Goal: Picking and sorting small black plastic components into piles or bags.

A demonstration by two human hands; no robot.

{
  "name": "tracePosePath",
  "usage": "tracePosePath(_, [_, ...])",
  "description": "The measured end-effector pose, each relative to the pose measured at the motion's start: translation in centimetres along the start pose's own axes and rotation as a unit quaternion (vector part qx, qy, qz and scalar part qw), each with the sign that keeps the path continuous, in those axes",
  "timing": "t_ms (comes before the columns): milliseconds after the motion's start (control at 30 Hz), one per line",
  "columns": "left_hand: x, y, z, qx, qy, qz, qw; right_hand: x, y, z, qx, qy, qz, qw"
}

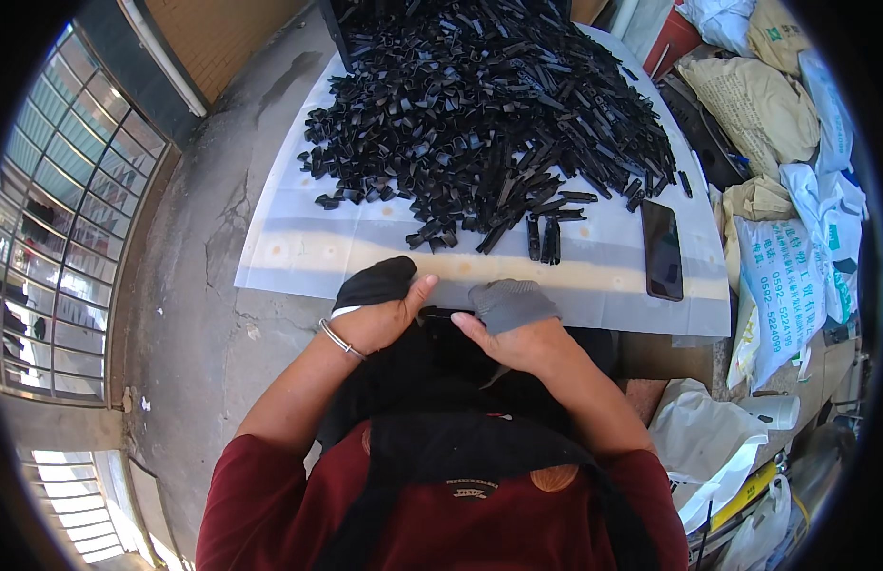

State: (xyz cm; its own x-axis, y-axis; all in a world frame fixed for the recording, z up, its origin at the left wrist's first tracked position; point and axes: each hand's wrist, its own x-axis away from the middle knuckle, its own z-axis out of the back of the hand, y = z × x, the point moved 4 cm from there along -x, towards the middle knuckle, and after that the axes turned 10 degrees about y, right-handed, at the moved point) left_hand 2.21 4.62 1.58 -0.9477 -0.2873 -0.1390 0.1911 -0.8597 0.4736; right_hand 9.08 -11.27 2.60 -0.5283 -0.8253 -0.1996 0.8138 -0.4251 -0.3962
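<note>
Low over my lap, at the table's near edge, both hands are closed and face each other with bare thumbs. My left hand [384, 300] wears a black fingerless-thumb cover over its fingers, with a silver bangle on the wrist. On my right hand [513, 319] a grey knit cover wraps the fingers. A small dark plastic piece [447, 311] spans the gap between the two thumbs, its ends hidden in my hands. Just beyond lies a big heap of black plastic pieces [498, 114], some short and clip-like, others long and narrow. A few loose ones [551, 241] lie nearest me.
The heap rests on a table with a white sheet cover [298, 224]. A dark phone [661, 249] lies at its right side. Stuffed sacks [760, 109] and plastic bags [703, 433] crowd the right. Left is concrete floor [194, 324] beside a barred window [65, 209].
</note>
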Motion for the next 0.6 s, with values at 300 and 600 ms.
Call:
tracePosePath(300, [-4.8, -1.8, -1.2, -0.100, 0.067, -0.042, 0.992, -4.0, 3.5, -0.9, 0.135, 0.107, -0.065, 0.983])
tracePosePath(600, [-1.2, -2.8, -3.0, 0.302, 0.046, 0.187, 0.934, 0.5, 1.6, 0.2, -0.116, 0.288, -0.004, 0.951])
